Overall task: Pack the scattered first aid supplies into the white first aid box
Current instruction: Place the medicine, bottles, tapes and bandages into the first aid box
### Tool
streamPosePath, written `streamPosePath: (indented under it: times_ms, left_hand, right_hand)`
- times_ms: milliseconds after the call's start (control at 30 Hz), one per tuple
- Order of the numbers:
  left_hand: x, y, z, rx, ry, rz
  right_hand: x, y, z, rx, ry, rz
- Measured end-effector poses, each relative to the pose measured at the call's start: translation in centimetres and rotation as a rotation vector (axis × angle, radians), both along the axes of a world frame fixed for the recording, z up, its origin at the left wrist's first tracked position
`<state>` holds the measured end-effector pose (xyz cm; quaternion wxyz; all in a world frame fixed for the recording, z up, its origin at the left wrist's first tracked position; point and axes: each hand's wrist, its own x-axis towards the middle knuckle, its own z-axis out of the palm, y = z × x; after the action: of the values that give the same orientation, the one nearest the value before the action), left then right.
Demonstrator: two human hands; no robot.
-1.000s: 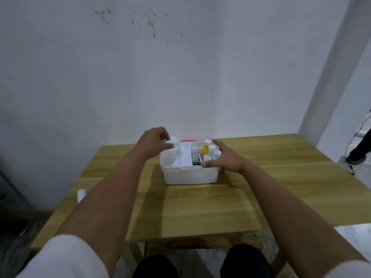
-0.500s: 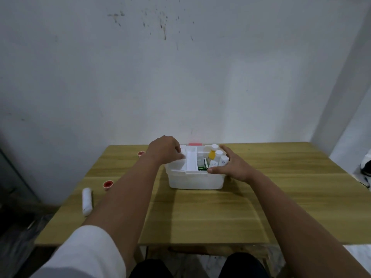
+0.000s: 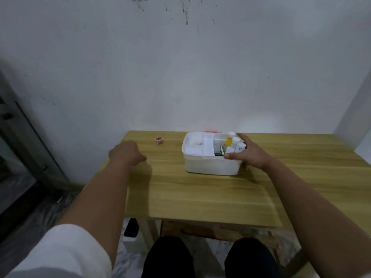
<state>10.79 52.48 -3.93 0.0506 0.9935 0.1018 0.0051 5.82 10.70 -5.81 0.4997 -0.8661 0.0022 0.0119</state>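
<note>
Gripping white box rim w/ right hand, left hand loosely curled, holding nothing, near tape roll.

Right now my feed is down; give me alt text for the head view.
An open white first aid box sits on a wooden table, packed with small bottles, the right hand holding its right end. The left hand hovers, loosely curled, over the table's left edge, near a small red tape roll lying loose.

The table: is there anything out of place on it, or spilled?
One small red roll lies loose on the wooden table, left of the white first aid box, not yet packed. Nothing looks spilled or damaged.
</note>
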Motion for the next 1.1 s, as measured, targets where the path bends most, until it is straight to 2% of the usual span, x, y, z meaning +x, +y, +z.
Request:
streamPosePath:
  times_ms: [100, 200, 467, 900, 1100]
  left_hand:
    - [-0.5, 2.0, -1.0, -0.013, 0.119, 0.035]
    - [-0.7, 2.8, -1.9, -0.002, 0.146, 0.011]
    - [0.3, 3.3, -3.3, -0.016, -0.007, 0.000]
    - [4.2, 0.2, -3.8, -0.210, -0.135, -0.036]
    - [7.9, -1.3, -3.4, -0.369, -0.200, -0.082]
  right_hand:
    - [0.0, 0.1, 0.1, 0.001, 0.026, 0.003]
    - [0.1, 0.1, 0.3, -0.010, 0.035, 0.013]
    - [0.7, 0.7, 0.5, 0.001, 0.034, 0.017]
    - [2.1, 4.0, -0.1, -0.016, 0.024, 0.055]
    - [2.7, 4.6, -0.5, -0.017, 0.010, 0.059]
